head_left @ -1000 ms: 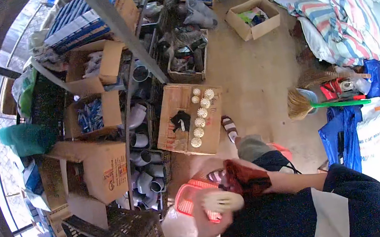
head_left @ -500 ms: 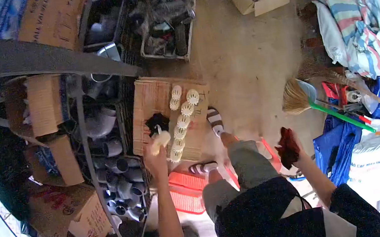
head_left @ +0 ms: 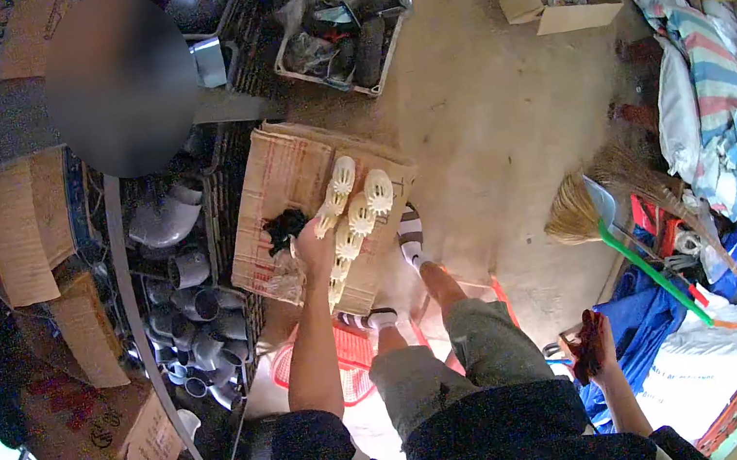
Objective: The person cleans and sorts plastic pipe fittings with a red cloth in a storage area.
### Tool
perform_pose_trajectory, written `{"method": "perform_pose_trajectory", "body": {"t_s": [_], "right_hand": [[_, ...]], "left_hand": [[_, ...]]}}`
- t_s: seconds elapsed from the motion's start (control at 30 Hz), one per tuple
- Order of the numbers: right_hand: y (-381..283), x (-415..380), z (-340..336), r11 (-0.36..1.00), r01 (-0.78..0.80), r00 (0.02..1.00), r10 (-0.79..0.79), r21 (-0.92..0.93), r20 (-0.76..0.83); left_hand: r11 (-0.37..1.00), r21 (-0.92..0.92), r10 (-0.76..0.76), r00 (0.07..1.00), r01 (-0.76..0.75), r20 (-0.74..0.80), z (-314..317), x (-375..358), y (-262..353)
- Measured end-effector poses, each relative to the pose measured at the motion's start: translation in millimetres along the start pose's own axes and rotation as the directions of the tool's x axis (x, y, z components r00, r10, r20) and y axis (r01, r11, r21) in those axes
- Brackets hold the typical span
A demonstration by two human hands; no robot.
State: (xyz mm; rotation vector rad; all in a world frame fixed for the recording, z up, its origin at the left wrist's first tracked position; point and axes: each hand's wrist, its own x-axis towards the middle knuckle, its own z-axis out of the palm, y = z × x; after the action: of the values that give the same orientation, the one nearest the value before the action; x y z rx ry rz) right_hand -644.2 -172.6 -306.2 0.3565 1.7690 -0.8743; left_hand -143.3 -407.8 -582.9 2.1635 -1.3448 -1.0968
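Observation:
My left hand (head_left: 313, 251) reaches down over a flattened cardboard sheet (head_left: 263, 165), fingers closed on a cream slotted plastic piece (head_left: 326, 225). Two short rows of similar cream pieces (head_left: 378, 191) stand beside it on the cardboard. A small black heap (head_left: 288, 229) and a crumpled clear plastic bag (head_left: 284, 279) lie left of that hand. Out to the right, my right hand (head_left: 605, 344) grips a dark red, crumpled thing (head_left: 587, 344) whose kind I cannot make out.
Grey pipe fittings (head_left: 194, 305) fill crates on the left. A red plastic basket (head_left: 351, 351) sits by my feet. Ahead are a crate of bagged parts (head_left: 370, 42) and an open carton (head_left: 562, 13). Brooms (head_left: 572, 209) and striped sacks (head_left: 717, 80) line the right.
My left hand has moved forward and slightly right, bringing the cream piece down beside the rows. My right hand has shifted back and slightly right, still holding the dark red thing.

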Motion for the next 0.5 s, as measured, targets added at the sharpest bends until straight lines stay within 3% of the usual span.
{"method": "perform_pose_trajectory", "body": {"t_s": [0.07,0.17,0.27,0.37,0.43,0.5], "right_hand": [[-7,9,5,0.998,-0.061,0.997,0.061,-0.004,0.047],[-18,14,25,0.994,-0.039,0.998,0.043,-0.106,0.035],[-22,26,13,0.996,-0.013,0.967,0.034,-0.084,0.254],[-32,21,33,1.000,-0.030,0.980,0.030,-0.004,0.196],[-42,12,45,0.998,0.005,0.967,-0.019,0.055,0.253],[-37,36,33,0.979,0.008,0.900,-0.096,0.202,0.426]], "left_hand": [[0.998,-0.067,0.005,1.000,-0.005,-0.003,-8,-2,31],[0.995,-0.035,0.088,0.989,-0.093,-0.119,20,10,-21],[0.997,-0.004,-0.073,0.997,0.073,-0.006,4,3,12],[1.000,-0.010,-0.012,0.998,0.011,-0.062,-2,-1,8],[0.983,-0.173,-0.075,0.993,0.059,-0.092,-8,-11,1],[0.957,-0.287,-0.077,0.991,0.043,-0.107,-26,-32,0]]}}
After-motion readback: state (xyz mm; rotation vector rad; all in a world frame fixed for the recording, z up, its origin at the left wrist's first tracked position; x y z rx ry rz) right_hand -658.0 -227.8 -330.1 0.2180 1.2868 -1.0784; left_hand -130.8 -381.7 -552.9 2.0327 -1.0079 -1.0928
